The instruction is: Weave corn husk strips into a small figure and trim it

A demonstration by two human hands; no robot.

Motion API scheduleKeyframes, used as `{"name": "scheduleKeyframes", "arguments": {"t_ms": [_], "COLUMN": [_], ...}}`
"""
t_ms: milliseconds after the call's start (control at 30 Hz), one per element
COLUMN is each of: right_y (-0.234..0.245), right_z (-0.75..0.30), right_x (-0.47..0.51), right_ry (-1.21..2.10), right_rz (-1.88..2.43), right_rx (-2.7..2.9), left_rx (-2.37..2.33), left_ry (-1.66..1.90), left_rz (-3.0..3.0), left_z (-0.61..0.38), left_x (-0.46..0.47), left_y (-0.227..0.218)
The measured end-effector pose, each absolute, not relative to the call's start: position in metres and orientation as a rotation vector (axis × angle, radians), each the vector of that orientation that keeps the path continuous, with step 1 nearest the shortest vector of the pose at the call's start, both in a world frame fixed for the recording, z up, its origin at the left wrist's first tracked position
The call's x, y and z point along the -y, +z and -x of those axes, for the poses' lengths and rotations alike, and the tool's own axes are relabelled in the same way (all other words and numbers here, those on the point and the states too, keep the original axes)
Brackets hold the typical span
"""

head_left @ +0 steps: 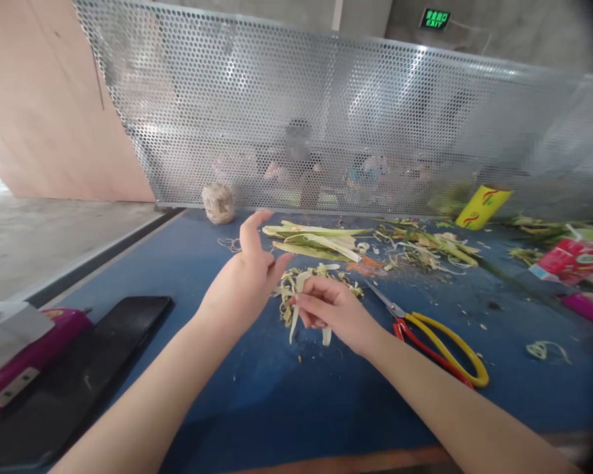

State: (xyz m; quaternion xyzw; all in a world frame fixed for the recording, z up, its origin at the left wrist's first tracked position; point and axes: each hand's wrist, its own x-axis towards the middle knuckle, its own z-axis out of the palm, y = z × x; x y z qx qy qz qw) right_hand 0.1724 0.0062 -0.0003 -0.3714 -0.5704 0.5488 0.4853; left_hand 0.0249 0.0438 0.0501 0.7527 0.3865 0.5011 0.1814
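Observation:
My right hand (326, 308) is closed in a pinch on pale green leaf strips (296, 322) that hang down onto the blue table (257, 388). My left hand (250, 270) hovers just left of it, fingers stretched up and apart, holding nothing. A small heap of cut leaf strips (321, 273) lies under and behind both hands. Longer pale green leaves (316, 240) lie in a bundle farther back.
Scissors with red and yellow handles (435, 336) lie right of my right hand. A black tray (74, 375) and pink object (24, 359) sit at left. A perforated metal screen (326, 118) bounds the table's far side. Leaf scraps (435, 247), a yellow cup (481, 205), red packaging (570, 258) lie at right.

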Motion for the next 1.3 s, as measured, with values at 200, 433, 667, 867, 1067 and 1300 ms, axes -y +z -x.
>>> {"name": "scheduleKeyframes", "arguments": {"t_ms": [200, 433, 667, 867, 1067, 1300], "right_y": [-0.001, 0.007, 0.010, 0.008, 0.005, 0.010], "right_z": [-0.176, -0.180, -0.183, -0.184, -0.185, -0.184], "right_x": [-0.008, -0.008, -0.011, -0.014, -0.015, -0.011], "right_ry": [1.531, 1.416, 1.274, 1.166, 1.241, 1.325], "right_rz": [0.813, 0.741, 0.827, 0.955, 0.902, 0.947], "right_rx": [1.211, 1.162, 1.244, 1.304, 1.328, 1.347], "left_rx": [-1.085, -1.012, -0.969, -1.019, -0.875, -0.827], "left_ry": [1.493, 1.269, 1.051, 1.063, 0.988, 0.876], "left_rz": [-2.328, -2.396, -2.189, -1.938, -1.565, -1.403], "left_z": [-0.024, -0.025, -0.032, -0.034, -0.038, -0.038], "left_x": [-0.047, -0.031, -0.033, -0.037, -0.043, -0.046], "left_y": [0.047, 0.052, 0.048, 0.045, 0.042, 0.040]}}
